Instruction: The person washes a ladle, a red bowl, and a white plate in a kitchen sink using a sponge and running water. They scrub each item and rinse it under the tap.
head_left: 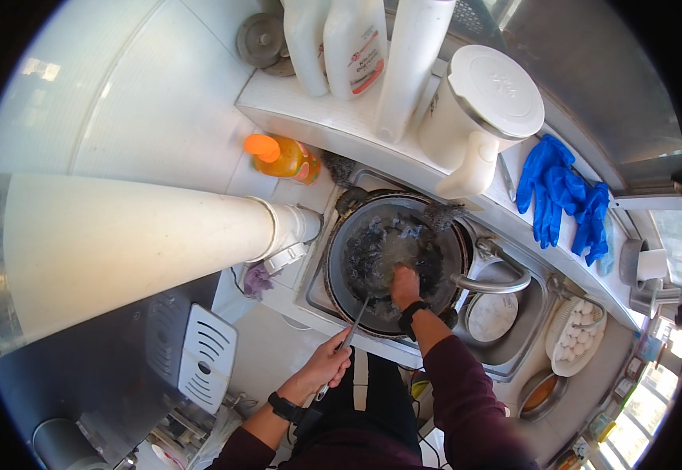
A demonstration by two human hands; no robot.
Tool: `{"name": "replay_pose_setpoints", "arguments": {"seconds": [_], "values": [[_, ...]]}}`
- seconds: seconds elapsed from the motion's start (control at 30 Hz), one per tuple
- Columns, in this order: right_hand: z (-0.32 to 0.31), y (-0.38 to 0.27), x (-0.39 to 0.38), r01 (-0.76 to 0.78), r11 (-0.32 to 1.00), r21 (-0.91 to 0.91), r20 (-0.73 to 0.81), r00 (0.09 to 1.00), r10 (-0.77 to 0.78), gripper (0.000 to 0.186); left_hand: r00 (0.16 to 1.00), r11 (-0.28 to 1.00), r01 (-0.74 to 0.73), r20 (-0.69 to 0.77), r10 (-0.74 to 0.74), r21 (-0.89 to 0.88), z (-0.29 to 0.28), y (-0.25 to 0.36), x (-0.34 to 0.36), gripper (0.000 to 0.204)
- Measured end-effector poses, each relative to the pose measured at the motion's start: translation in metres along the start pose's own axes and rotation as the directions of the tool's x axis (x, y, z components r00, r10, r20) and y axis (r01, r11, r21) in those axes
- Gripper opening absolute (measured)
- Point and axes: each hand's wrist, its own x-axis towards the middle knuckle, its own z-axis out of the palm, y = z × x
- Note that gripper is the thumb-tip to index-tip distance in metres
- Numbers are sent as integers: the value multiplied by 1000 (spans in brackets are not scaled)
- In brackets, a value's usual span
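In a sink [314,289], a large dark round pan [454,254] holds murky water with bubbles. My left hand [327,362] is closed round a long metal handle [353,327], whose far end reaches into the water. My right hand [405,286] is down inside the pan, fingers curled on something greenish too hidden to name. A grey mesh scouring pad [443,215] rests at the pan's back rim. A curved faucet [507,280] reaches from the right toward the pan, above a white dish [490,317] in the other basin.
A wide white pipe [121,235] and slotted tray [204,359] are left. An orange-capped bottle [292,160] stands behind. A ledge [309,117] holds white jugs [352,51], a pitcher [474,102] and blue gloves [548,188]. Eggs in a white container [568,337] and a bowl [543,392] are right.
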Motion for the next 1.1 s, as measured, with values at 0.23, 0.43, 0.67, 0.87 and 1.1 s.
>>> {"name": "replay_pose_setpoints", "arguments": {"seconds": [0.23, 0.43, 0.67, 0.87, 1.1], "values": [[7, -20, 8, 14, 988, 155, 9, 1000, -16, 5, 999, 998, 16, 40, -13, -62, 1, -2, 3, 68], [9, -28, -29, -246, 878, 411, 152, 968, 200, 19, 1000, 995, -4, -13, 5, 104, 13, 3, 5, 67], [-39, -69, -80, -269, 302, 914, 176, 936, 304, 20, 895, 266, -164, 29, 446, 950, 31, 28, 19, 58], [-89, -88, -107, -164, -1, 986, 149, 893, 425, 23, 761, -9, -192, 154, 630, 981, 53, 48, 24, 36], [-73, -86, -121, -103, -263, 959, 217, 864, 454, 24, 749, 136, -312, 155, 644, 940, 63, 41, 29, 39]]}}
